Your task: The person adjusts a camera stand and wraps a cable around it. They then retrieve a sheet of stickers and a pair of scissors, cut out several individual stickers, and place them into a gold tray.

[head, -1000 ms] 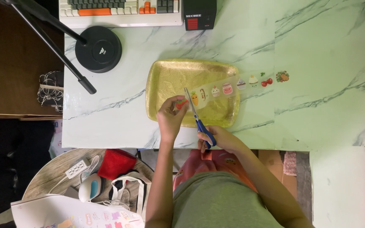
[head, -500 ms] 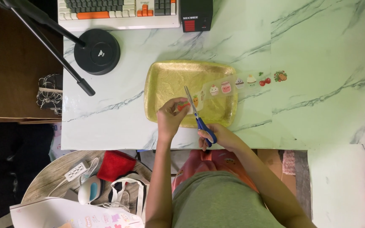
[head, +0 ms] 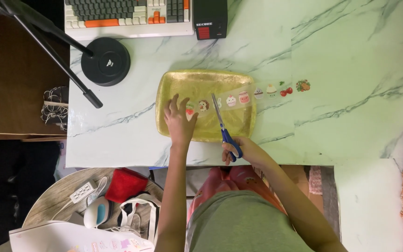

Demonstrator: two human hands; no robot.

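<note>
Left hand (head: 179, 120) pressed flat, fingers spread, steadying the sticker strip (head: 239, 99) over the gold tray (head: 173, 84) while right hand (head: 243, 150) gripped blue scissors (head: 224, 128).

Colours as I read them from the head camera: tray (head: 183, 81) shiny gold. Sticker strip (head: 253, 95) clear, printed with small pink, white, red and brown pictures. Scissors (head: 225, 128) with blue handles, silver blades. Table (head: 350, 60) pale green-white with grey marble veining. Keyboard (head: 127, 16) cream and dark grey with orange keys. Round base (head: 106, 61) black. Small box (head: 210, 18) black with a red patch. Pouch (head: 126, 184) red.
</note>
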